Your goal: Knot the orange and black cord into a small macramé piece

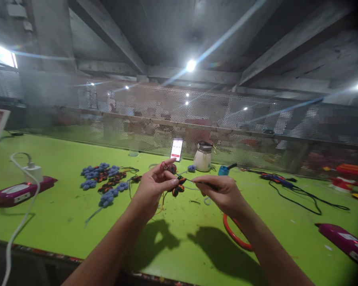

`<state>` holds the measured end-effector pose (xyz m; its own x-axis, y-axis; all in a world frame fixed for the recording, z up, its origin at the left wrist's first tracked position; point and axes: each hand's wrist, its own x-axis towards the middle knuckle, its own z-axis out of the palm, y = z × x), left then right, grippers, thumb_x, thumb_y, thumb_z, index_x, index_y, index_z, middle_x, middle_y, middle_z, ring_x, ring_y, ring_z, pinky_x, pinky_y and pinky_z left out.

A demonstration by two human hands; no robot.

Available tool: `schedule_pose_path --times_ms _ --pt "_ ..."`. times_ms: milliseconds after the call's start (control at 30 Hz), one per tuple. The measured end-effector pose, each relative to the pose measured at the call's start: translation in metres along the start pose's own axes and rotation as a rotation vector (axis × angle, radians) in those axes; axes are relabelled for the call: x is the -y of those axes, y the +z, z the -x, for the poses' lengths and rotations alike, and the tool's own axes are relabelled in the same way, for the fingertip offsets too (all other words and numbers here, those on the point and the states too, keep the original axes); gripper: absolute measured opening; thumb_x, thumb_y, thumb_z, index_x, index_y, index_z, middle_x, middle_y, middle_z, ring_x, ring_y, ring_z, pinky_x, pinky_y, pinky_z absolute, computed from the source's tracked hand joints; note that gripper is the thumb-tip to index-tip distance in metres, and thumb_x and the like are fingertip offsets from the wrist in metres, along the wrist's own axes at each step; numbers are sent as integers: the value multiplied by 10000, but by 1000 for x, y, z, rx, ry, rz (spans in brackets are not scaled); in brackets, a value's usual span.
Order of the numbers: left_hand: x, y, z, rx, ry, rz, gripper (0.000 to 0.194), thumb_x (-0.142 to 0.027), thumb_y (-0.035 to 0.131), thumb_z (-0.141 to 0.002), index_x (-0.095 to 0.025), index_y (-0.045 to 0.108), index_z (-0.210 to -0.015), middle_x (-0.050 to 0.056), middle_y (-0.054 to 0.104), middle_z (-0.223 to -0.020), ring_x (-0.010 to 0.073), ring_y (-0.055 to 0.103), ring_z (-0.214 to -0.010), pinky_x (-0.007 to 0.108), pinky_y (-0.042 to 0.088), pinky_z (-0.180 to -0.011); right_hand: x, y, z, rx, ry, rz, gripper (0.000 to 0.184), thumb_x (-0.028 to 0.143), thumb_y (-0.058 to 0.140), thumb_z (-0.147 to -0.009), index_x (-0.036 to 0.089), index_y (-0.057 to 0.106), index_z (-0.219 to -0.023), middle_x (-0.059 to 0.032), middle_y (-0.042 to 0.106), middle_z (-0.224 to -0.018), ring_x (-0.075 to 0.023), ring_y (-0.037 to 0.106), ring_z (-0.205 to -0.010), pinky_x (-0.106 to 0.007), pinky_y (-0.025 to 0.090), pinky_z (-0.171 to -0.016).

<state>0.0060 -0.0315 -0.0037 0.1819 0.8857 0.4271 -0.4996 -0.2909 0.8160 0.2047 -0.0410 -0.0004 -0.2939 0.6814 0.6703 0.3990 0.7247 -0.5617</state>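
Crocheted flower [176,192], black with orange flecks, hung above the worktop [74,222] between the two hands, pinched at its upper rim by the thumb and fingers of the left hand [153,184]. The right hand [223,194] had its fingers closed around a slim tool [208,184], its tip pointing toward the petals. Red yarn [162,165] looped over a left finger. The flower looked very light, soft and floppy, likely to stretch or twist but hardly to break; a pinch near the firmer centre would probably steady it best, while loose strands seemed apt to snag. Beyond the hands, a phone [176,151] leaned upright near a mesh screen [232,115], with a lidded jar [203,159] beside it, limiting forward reach. Finished-looking flowers [107,196] bordered the left side, and dark cords [277,179] lay off to the right. An orange-red ring [232,236] sat close by the right forearm, a possible catch for a low swing; raised height and the stretch toward the near edge [47,253] offered easier travel.
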Motion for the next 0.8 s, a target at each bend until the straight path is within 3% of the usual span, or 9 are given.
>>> schedule_pose_path --times_ms 233,433,600,800 --pt "1 0 0 19 -26 25 531 -77 719 -612 -116 578 -1123 -8 595 -624 114 570 -600 233 410 -580 -1 2 1 24 81 -133 161 252 623 -781 176 715 -889 -2 539 -552 -96 430 -489 -245 334 -450" --pt "-1 2 0 80 -140 113 429 -63 687 -626 -89 628 -1050 -3 563 -607 117 559 -599 245 400 -587 -2 12 1 79 268 -498 162 277 638 -770 169 692 -878 38 480 -479 -51 325 -396 -198 206 -374" --pt "3 1 -1 64 -199 121 335 -78 706 -625 -101 673 -958 18 597 -652 118 568 -619 260 408 -633 -5 25 1 29 403 -700 173 307 673 -739 170 666 -844 43 489 -482 -39 313 -375 -182 157 -363" --pt "7 3 -1 45 -123 35 429 -88 718 -616 -129 652 -1038 5 574 -659 118 551 -640 259 419 -628 -1 30 1 3 481 -733 238 329 676 -735 148 647 -886 36 497 -512 -31 303 -371 -179 150 -362"
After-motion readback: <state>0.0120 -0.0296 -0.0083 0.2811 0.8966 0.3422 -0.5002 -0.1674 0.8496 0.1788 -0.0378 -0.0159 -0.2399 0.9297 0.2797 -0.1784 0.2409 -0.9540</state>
